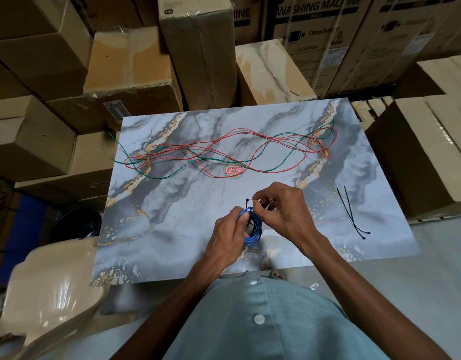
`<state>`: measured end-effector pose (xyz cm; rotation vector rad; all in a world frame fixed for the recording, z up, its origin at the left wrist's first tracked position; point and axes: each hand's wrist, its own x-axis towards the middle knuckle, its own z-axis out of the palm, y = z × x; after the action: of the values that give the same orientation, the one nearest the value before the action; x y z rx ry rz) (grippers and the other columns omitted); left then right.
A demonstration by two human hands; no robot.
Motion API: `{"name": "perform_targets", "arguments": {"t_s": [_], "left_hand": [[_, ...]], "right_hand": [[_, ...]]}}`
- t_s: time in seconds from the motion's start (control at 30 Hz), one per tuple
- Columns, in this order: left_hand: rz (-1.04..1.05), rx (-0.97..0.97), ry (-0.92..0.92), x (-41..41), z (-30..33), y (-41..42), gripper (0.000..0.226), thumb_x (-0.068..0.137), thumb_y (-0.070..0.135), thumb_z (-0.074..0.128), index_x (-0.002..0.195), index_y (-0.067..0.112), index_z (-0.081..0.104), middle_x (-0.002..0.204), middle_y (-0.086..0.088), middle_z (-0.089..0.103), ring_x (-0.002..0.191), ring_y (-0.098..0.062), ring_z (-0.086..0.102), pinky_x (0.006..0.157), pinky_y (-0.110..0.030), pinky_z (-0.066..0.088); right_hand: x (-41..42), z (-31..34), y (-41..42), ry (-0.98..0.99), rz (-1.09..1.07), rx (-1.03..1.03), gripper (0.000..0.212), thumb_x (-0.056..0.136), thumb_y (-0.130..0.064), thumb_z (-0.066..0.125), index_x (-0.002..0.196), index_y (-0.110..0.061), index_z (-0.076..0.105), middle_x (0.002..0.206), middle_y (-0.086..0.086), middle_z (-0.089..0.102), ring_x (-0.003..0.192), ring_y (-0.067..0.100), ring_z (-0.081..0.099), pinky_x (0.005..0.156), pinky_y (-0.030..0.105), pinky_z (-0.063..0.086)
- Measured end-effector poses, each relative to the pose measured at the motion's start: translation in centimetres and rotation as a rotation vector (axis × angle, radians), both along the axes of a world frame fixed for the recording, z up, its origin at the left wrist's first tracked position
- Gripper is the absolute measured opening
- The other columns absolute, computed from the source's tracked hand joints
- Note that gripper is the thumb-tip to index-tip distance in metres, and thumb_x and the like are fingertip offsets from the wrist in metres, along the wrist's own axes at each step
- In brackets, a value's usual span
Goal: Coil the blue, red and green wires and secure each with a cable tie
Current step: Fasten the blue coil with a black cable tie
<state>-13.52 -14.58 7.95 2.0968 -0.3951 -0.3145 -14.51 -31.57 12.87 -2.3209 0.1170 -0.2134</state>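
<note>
— Two hands are working low on the marble-patterned board (172,229): the left hand (225,240) is gripping the blue wire coil (252,231), thumb pressing across the loops, while the right hand (281,211) is pinching the tail of a black cable tie (247,202) just above the coil.

— How should the step be done well?

— By my judgement, the left thumb should be keeping the loops stacked while the right is drawing the tail straight through the head, snug but not biting the insulation.

— What else is lying there?

— Two spare cable ties (350,213) are lying crossed to the right, well apart from the hands. Farther back, the red wire (237,131) and green wire (273,168) are sprawling uncoiled and tangled together, the green one trailing off the board's left edge toward stacked cardboard boxes (198,53).

— Anything unclear?

— Whether the tie's tail is already passing through its head is too small to tell, and part of the coil is hiding behind the left fingers.
</note>
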Motion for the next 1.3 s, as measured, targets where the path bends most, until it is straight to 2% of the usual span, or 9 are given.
{"name": "perform_targets", "arguments": {"t_s": [0.13, 0.63, 0.77, 0.93, 1.0, 1.1, 1.23, 1.3], "left_hand": [[-0.012, 0.004, -0.015, 0.0, 0.1, 0.0, 0.033, 0.103, 0.039, 0.036, 0.09, 0.014, 0.053, 0.068, -0.002, 0.064, 0.065, -0.017, 0.062, 0.067, -0.038, 0.048], [-0.045, 0.023, -0.047, 0.3, 0.1, 0.0, 0.033, 0.103, 0.038, 0.036, 0.091, 0.013, 0.053, 0.071, -0.004, 0.061, 0.068, -0.024, 0.061, 0.065, -0.04, 0.046], [-0.074, 0.056, -0.062, 0.3, 0.1, 0.0, 0.034, 0.103, 0.04, 0.036, 0.091, 0.013, 0.052, 0.076, 0.001, 0.057, 0.071, -0.023, 0.06, 0.066, -0.035, 0.045], [-0.114, 0.085, -0.066, 0.2, -0.2, 0.3, 0.031, 0.105, 0.038, 0.036, 0.093, 0.015, 0.053, 0.081, 0.002, 0.059, 0.072, -0.019, 0.059, 0.065, -0.034, 0.047], [-0.13, 0.095, -0.073, 0.1, -0.2, 0.4, 0.031, 0.105, 0.038, 0.036, 0.093, 0.015, 0.053, 0.081, 0.002, 0.059, 0.072, -0.018, 0.057, 0.065, -0.034, 0.047], [-0.144, 0.11, -0.072, 0.2, -0.3, 0.5, 0.031, 0.107, 0.037, 0.036, 0.094, 0.015, 0.054, 0.081, 0.002, 0.058, 0.072, -0.017, 0.057, 0.065, -0.032, 0.046], [-0.147, 0.105, -0.058, 0.0, 0.1, 0.6, 0.031, 0.107, 0.036, 0.037, 0.094, 0.014, 0.054, 0.08, 0.003, 0.057, 0.073, -0.017, 0.058, 0.063, -0.025, 0.044], [-0.139, 0.081, -0.043, 0.0, 0.3, 0.6, 0.032, 0.107, 0.037, 0.037, 0.091, 0.013, 0.053, 0.079, 0.002, 0.058, 0.072, -0.019, 0.059, 0.063, -0.028, 0.045]], "right_hand": [[0.1, -0.1, -0.1, 0.003, 0.02, -0.031, 0.007, 0.08, -0.015, 0.078, 0.083, -0.021, 0.082, 0.074, -0.004, 0.068, 0.058, 0.007, 0.06, 0.063, 0.034, 0.057], [0.7, -0.4, -0.7, 0.027, 0.083, -0.033, 0.008, 0.082, -0.019, 0.075, 0.086, -0.021, 0.081, 0.073, -0.004, 0.066, 0.061, 0.011, 0.063, 0.063, 0.036, 0.058], [1.4, -0.5, -1.1, 0.052, 0.122, -0.031, 0.007, 0.079, -0.022, 0.076, 0.085, -0.022, 0.08, 0.082, -0.003, 0.065, 0.07, 0.007, 0.063, 0.064, 0.031, 0.059], [1.7, -0.5, -1.3, 0.131, 0.178, 0.103, 0.01, 0.077, -0.009, 0.078, 0.074, -0.017, 0.073, 0.116, -0.003, 0.063, 0.092, 0.005, 0.067, 0.075, 0.018, 0.057], [1.8, -0.4, -1.5, 0.182, 0.208, 0.139, 0.02, 0.076, -0.005, 0.076, 0.068, -0.021, 0.067, 0.112, -0.003, 0.07, 0.089, 0.009, 0.071, 0.077, 0.023, 0.059], [1.8, -0.4, -1.6, 0.231, 0.236, 0.144, 0.016, 0.076, -0.004, 0.074, 0.068, -0.016, 0.067, 0.095, -0.004, 0.076, 0.081, 0.01, 0.071, 0.077, 0.034, 0.062], [1.5, -0.6, -1.7, 0.216, 0.202, 0.199, 0.013, 0.076, -0.001, 0.074, 0.069, -0.01, 0.068, 0.088, -0.002, 0.077, 0.078, 0.013, 0.074, 0.076, 0.034, 0.063], [1.2, -0.7, -1.6, 0.224, 0.16, 0.274, 0.012, 0.076, 0.001, 0.073, 0.07, -0.008, 0.068, 0.087, 0.0, 0.077, 0.081, 0.013, 0.075, 0.077, 0.035, 0.064]]}}
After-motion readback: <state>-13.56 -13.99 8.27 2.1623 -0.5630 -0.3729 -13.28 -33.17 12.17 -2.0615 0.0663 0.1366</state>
